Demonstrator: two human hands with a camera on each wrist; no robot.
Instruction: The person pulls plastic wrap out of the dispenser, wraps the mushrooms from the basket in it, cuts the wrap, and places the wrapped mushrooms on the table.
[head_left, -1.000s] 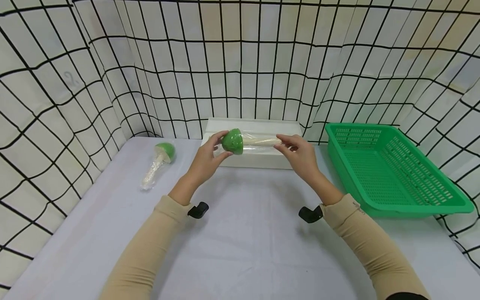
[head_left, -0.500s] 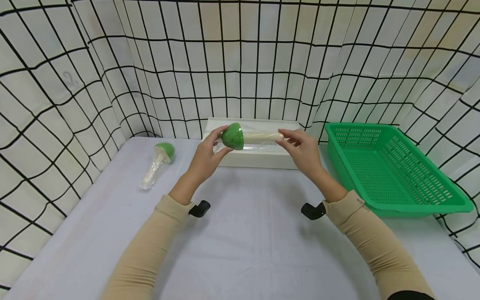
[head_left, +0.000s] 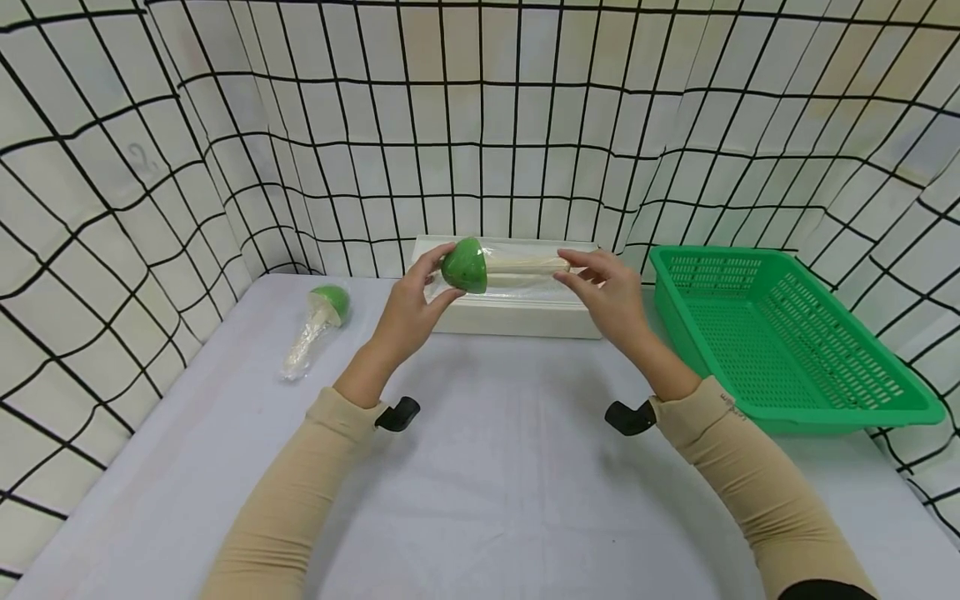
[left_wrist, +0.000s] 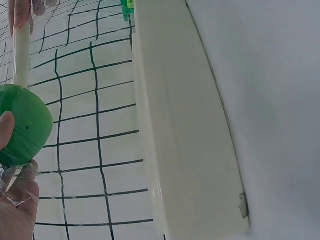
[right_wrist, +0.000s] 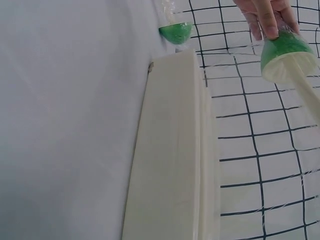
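A toy mushroom [head_left: 465,267] with a green cap and a cream stem lies sideways across my two hands, above the white box [head_left: 517,318]. My left hand [head_left: 408,304] grips the cap between thumb and fingers. At the far end of the stem, my right hand [head_left: 606,287] pinches with thumb and fingertips. Clear plastic film shows along the stem, and in the left wrist view it is crumpled at the left fingers [left_wrist: 22,192]. The right wrist view shows the cap's pale underside. A second green-capped mushroom [head_left: 330,304], its stem in crinkled film, lies on the table to the left.
An open green basket [head_left: 832,421] stands on the right, close to the right forearm. Black grid netting [head_left: 517,146] over white panels encloses the back and sides. White cloth [head_left: 495,467] covers the table. The box sits at the back, near the netting.
Both hands have moved the mushroom slightly up and away, showing more of the box's front below it. The right hand has shifted a little to the right. The second mushroom and basket stay put.
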